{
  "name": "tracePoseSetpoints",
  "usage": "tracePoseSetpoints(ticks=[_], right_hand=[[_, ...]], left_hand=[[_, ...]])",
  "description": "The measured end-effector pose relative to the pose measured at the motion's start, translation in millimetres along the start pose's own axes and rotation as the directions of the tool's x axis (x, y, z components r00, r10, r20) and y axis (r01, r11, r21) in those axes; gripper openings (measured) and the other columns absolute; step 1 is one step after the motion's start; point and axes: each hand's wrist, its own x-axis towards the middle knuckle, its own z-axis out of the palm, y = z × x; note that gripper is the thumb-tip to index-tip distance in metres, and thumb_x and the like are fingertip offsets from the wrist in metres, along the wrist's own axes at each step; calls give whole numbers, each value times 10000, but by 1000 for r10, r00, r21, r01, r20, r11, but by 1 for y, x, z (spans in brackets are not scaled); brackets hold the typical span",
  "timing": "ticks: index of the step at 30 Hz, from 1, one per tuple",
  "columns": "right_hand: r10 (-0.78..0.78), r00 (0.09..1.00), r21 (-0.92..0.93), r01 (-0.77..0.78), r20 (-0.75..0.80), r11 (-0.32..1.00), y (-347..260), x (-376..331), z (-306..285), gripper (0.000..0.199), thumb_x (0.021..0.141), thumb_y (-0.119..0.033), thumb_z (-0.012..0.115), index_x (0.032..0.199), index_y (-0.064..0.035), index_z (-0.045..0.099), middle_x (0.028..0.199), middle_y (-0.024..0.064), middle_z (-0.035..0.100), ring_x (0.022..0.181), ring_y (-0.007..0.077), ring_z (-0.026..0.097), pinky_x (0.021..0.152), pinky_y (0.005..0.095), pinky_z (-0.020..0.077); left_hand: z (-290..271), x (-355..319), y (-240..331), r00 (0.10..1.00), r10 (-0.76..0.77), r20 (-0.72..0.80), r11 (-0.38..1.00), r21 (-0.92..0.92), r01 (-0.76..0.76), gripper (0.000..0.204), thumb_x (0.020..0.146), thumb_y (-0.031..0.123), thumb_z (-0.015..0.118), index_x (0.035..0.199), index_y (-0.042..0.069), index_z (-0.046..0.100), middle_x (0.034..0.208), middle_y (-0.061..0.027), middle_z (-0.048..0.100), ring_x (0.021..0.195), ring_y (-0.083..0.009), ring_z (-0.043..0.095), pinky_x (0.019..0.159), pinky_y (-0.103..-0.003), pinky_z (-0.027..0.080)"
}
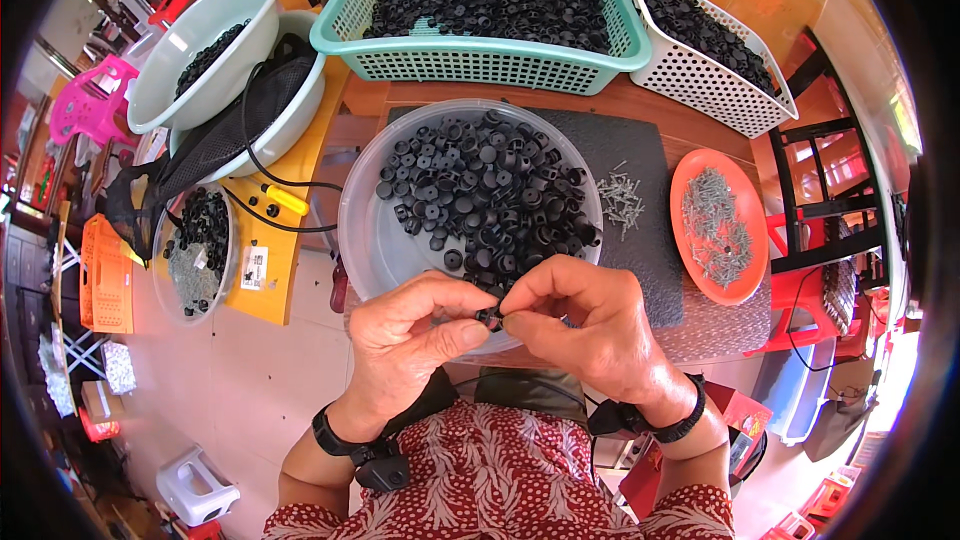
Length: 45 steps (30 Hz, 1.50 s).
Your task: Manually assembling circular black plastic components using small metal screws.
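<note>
My left hand (415,325) and my right hand (585,325) meet over the near rim of a round translucent bowl (358,240). Both are closed, fingertips pinching a small black plastic part (490,316) between them. The fingers cover most of that part, so its exact shape is hidden. Inside the bowl lies a heap of loose black round plastic parts (480,180), some cap-like, some with a centre hole. To the right, a small pile of metal screws or pins (622,202) rests on a dark mat (655,270).
An orange plate (683,250) of similar metal pieces sits right of the mat. Behind the bowl stand a green basket (480,68) and a white basket (690,95), both holding black parts. Basins (150,105), a yellow-handled tool (285,200) and a tub (165,290) are at left.
</note>
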Motion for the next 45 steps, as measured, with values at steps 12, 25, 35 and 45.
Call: tracePoseSetpoints(ticks=[12, 25, 35, 45], right_hand=[[-90, 992, 35, 94, -89, 995, 5, 4, 13, 81, 789, -19, 614, 854, 8, 576, 719, -5, 559, 627, 26, 480, 548, 191, 408], [-232, 972, 17, 233, -36, 972, 8, 44, 20, 46, 768, -12, 623, 796, -6, 586, 707, 41, 576, 642, 103, 544, 567, 245, 433], [-560, 723, -697, 640, 404, 323, 28, 65, 28, 146, 570, -13, 610, 710, -47, 585, 722, 110, 515, 720, 279, 497, 583, 350, 435], [-520, 681, -694, 688, 516, 212, 35, 78, 36, 195, 562, -75, 663, 714, -25, 553, 722, 114, 528, 733, 269, 512, 609, 349, 428]], left_hand=[[6, 0, 4, 991, 92, -93, 986, 150, -77, 189, 736, -36, 677, 920, -41, 635, 840, -68, 621, 783, -122, 572, 694, -237, 459], [-18, 8, 14, 932, -17, -361, 996, -90, -17, 205, 760, 42, 681, 927, -42, 598, 809, -86, 624, 697, -142, 609, 642, -239, 500], [-27, -2, 8, 907, 0, -422, 993, -110, -51, 227, 747, 85, 701, 901, -43, 593, 787, -99, 623, 663, -171, 618, 596, -262, 512], [-32, -9, 7, 927, -15, -376, 985, -167, -51, 204, 772, 11, 669, 946, -57, 587, 837, -87, 616, 734, -142, 621, 667, -240, 517]])
